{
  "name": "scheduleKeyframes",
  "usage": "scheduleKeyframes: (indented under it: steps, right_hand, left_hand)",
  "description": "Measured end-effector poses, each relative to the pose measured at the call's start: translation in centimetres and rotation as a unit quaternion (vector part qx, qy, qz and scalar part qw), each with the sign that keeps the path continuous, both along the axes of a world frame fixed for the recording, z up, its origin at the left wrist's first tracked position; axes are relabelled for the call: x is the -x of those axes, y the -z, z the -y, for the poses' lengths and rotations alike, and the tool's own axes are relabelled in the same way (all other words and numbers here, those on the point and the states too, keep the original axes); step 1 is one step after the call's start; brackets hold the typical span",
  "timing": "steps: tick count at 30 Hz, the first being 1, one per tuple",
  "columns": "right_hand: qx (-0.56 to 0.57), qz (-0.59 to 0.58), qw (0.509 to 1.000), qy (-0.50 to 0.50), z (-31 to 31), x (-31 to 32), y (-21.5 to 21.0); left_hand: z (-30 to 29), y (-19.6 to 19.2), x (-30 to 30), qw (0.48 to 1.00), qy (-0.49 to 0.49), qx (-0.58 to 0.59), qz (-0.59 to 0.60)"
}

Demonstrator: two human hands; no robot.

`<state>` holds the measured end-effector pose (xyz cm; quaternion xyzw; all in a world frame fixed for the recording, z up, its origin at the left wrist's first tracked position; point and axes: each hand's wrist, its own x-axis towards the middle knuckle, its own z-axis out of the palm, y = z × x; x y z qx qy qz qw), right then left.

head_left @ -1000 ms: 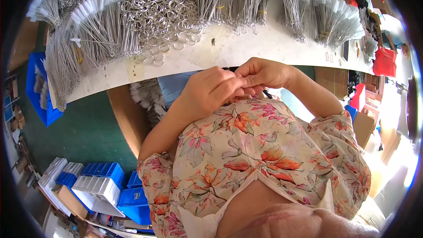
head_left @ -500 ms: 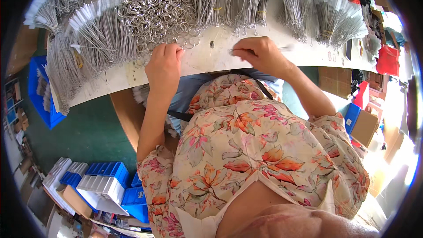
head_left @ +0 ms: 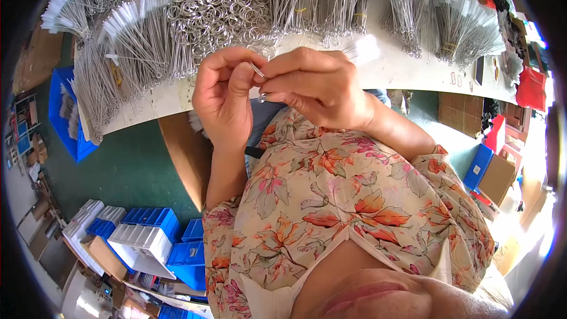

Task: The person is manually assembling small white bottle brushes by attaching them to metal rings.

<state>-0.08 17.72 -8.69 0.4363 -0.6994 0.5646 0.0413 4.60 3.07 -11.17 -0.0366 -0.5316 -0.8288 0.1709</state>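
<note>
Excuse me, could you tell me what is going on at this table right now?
A person in a flowered blouse holds both hands together over the edge of a white table. The left hand and right hand pinch a thin metal wire and a small ring between the fingertips. Behind them lie a heap of metal rings and bundles of wire brushes.

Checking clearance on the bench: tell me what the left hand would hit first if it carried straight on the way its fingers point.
The left hand points up toward the bench. Past the thin wire piece it pinches with the right hand, it would probably meet the heap of metal rings on the white table, though depth is uncertain.
</note>
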Motion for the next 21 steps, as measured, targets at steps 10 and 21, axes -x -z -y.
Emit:
scheduleKeyframes:
  steps: [10, 21]
  right_hand:
    - [-0.089, -0.299, 0.949, 0.037, -1.0, 0.6, -0.4]
    - [0.006, 0.418, 0.902, -0.107, -0.8, -0.3, -2.4]
  left_hand:
    - [1.4, -2.1, -1.3, 0.995, 0.072, 0.066, 0.019]
    - [1.8, -2.0, -0.7, 0.850, -0.119, 0.478, -0.186]
